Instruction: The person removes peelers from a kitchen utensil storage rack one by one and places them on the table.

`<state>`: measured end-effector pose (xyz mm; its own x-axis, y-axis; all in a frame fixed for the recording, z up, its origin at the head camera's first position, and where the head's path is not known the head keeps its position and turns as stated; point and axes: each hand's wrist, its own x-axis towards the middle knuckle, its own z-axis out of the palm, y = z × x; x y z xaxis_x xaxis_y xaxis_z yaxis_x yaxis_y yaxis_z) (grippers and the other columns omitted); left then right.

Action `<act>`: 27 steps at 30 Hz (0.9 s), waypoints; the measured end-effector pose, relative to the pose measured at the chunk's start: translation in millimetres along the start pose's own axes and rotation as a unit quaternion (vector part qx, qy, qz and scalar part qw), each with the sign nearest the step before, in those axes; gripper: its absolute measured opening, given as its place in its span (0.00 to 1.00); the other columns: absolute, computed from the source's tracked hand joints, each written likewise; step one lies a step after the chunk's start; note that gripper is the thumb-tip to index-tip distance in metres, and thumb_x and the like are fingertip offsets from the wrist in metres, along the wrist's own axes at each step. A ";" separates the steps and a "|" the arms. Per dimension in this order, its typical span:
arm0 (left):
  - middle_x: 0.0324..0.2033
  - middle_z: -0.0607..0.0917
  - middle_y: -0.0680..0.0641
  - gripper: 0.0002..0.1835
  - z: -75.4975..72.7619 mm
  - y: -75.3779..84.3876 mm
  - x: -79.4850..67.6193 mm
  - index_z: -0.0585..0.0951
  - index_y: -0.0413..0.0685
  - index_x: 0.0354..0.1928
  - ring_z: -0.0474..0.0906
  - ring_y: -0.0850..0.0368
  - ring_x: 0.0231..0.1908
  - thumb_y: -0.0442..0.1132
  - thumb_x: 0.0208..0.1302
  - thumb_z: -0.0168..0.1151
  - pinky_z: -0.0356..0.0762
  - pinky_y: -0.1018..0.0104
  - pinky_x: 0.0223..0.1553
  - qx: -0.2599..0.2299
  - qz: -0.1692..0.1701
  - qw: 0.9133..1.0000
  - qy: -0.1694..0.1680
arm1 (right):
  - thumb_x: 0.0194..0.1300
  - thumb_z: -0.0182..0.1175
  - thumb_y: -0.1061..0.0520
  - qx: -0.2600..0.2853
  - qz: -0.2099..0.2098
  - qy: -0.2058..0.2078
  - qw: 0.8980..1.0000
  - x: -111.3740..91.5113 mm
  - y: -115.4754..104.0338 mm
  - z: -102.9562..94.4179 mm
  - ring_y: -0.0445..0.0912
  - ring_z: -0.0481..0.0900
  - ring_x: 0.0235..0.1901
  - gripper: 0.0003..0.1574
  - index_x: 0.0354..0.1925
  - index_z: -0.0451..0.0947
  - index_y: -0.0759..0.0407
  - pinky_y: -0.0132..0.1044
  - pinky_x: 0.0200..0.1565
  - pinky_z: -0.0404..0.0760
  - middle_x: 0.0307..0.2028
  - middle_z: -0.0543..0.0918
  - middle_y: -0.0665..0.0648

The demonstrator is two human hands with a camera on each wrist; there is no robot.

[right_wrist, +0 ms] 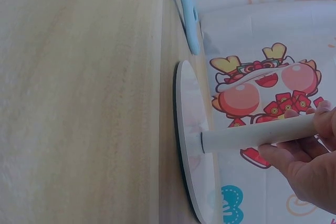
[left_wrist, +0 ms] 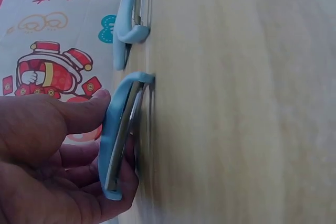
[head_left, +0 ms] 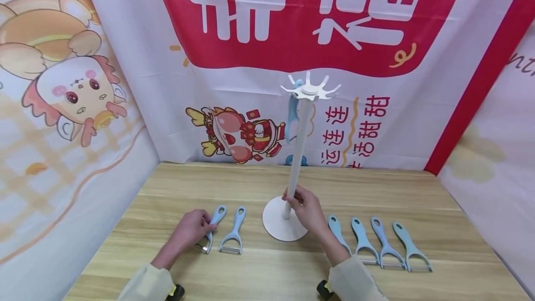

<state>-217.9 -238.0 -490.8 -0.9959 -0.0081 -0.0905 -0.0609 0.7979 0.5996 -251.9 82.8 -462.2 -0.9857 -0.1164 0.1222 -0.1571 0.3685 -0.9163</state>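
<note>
My left hand (head_left: 192,230) pinches a light-blue Y-shaped peeler (head_left: 218,215) at the left of the table; in the left wrist view, thumb and fingers lie around the peeler (left_wrist: 108,137). Just right of it lies a second blue peeler (head_left: 236,226). My right hand (head_left: 308,209) grips the lower pole of a white hook stand (head_left: 297,152), which stands upright on its round base (right_wrist: 194,124). One blue peeler (head_left: 292,117) hangs from a hook on the stand's left side. The right wrist view shows fingers and thumb (right_wrist: 286,161) around the pole.
To the right of the stand several peelers (head_left: 380,233), blue and greenish, lie in a row on the wooden table (head_left: 267,273), partly behind the right forearm. Printed cloth (head_left: 234,87) hangs along the back and both sides.
</note>
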 end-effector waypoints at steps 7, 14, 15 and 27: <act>0.23 0.79 0.50 0.09 0.2 -1.1 -2.4 0.80 0.42 0.32 0.72 0.58 0.24 0.38 0.58 0.72 0.70 0.69 0.23 0.028 0.017 0.999 0.017 | 0.71 0.58 0.60 0.000 0.002 0.000 1.000 -0.1 -0.6 0.2 0.49 0.84 0.50 0.07 0.46 0.80 0.59 0.51 0.60 0.82 0.43 0.87 0.53; 0.24 0.79 0.50 0.12 1.5 -2.5 0.4 0.79 0.39 0.37 0.73 0.58 0.25 0.38 0.58 0.71 0.72 0.67 0.24 0.053 0.013 0.998 0.017 | 0.71 0.58 0.61 0.002 0.002 0.000 1.000 -0.2 -1.4 0.0 0.49 0.84 0.50 0.07 0.45 0.80 0.58 0.51 0.60 0.81 0.43 0.87 0.53; 0.24 0.79 0.49 0.12 1.7 -2.7 0.8 0.78 0.39 0.37 0.73 0.57 0.25 0.38 0.58 0.71 0.72 0.67 0.25 0.055 0.014 0.998 0.016 | 0.71 0.58 0.61 0.001 0.002 0.000 1.000 -0.2 -1.3 0.0 0.49 0.84 0.50 0.06 0.45 0.80 0.57 0.51 0.60 0.81 0.43 0.87 0.53; 0.30 0.80 0.46 0.24 -9.3 11.8 -2.4 0.76 0.34 0.48 0.75 0.56 0.29 0.47 0.61 0.70 0.76 0.65 0.28 0.069 0.024 0.997 0.025 | 0.71 0.58 0.61 0.001 -0.001 0.000 1.000 -0.7 -0.1 1.0 0.49 0.84 0.50 0.06 0.45 0.80 0.56 0.52 0.60 0.81 0.43 0.87 0.53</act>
<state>-216.8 -234.2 -476.1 -0.9997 0.0047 -0.0235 -0.0073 0.8739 0.4861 -251.1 81.9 -462.6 -0.9853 -0.1176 0.1235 -0.1587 0.3673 -0.9164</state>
